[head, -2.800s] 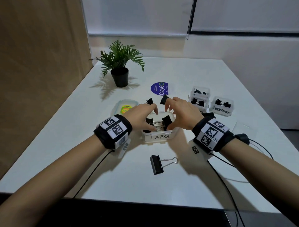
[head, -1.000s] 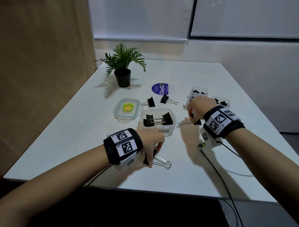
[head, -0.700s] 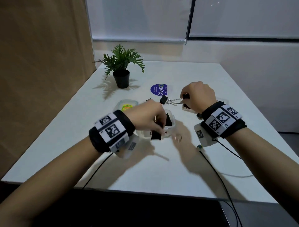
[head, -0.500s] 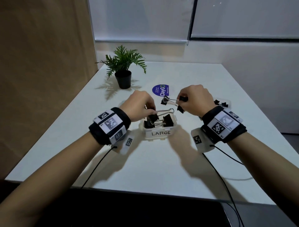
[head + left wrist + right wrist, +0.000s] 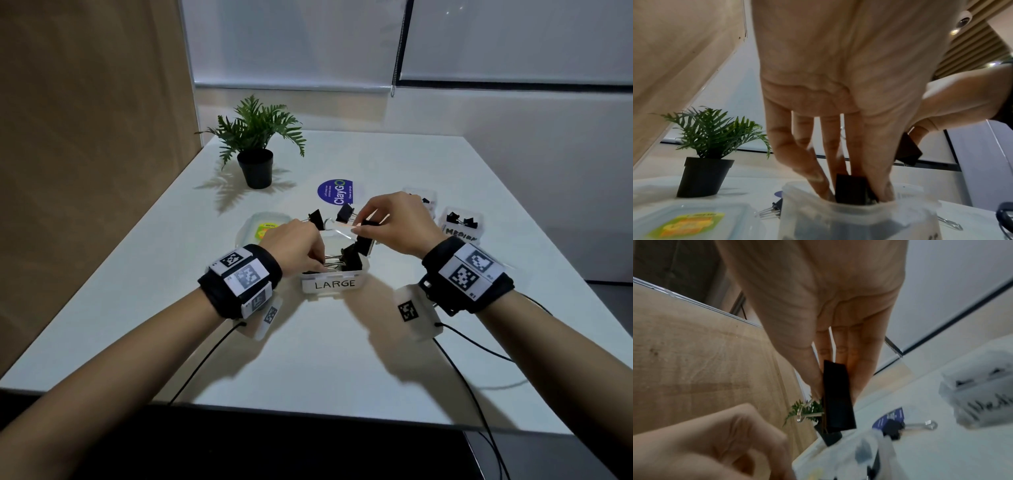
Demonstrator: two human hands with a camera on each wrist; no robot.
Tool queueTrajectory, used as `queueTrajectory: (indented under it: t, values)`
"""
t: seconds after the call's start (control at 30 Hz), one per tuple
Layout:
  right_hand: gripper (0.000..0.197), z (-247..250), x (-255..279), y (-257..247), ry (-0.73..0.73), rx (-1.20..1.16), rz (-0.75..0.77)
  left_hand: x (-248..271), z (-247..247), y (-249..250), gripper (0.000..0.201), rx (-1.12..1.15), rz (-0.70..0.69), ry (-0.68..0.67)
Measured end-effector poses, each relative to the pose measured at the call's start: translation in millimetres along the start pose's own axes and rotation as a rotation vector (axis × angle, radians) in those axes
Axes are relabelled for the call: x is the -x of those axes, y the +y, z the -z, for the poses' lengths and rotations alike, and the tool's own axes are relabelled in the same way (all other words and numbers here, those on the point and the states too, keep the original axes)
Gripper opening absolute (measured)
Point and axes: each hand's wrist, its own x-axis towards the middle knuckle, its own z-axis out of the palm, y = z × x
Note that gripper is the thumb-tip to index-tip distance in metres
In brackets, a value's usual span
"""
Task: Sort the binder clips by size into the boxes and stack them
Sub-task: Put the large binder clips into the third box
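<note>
Sorting part done: LARGE box [image 5: 331, 274] holds clips. Left hand [image 5: 294, 250] fingers clamped on clip [image 5: 851, 189] inside; right hand [image 5: 394, 222] pinches another clip [image 5: 836, 395]. Two loose clips [image 5: 317, 218] left; lidding, stacking pending.

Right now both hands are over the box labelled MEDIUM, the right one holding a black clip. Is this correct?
Not quite. In the head view both hands work over the box labelled LARGE; the MEDIUM box stands apart. The right hand does hold a black clip, and the left hand reaches inside.

Dim overhead light, soft shadows on table [image 5: 308, 359]; wrist views blurred (wide-angle bending).
</note>
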Motion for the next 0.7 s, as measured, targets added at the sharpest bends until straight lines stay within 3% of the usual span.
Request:
queueTrajectory:
  t: [0.23, 0.43, 0.7]
  values:
    - [0.016, -29.3, 0.2, 4.0, -0.081, 0.019, 0.001, 1.2, -5.1, -1.7, 0.013, 0.101, 0.0, -0.015]
    - [0.018, -36.2, 0.5, 8.7, -0.138, 0.066, 0.037, 2.8, -6.5, -1.4, 0.016, 0.045, 0.023, -0.009]
    - [0.017, -36.3, -1.4, 10.4, -0.125, 0.141, 0.043, 0.6, -7.5, 2.1, 0.018, 0.057, 0.014, -0.032]
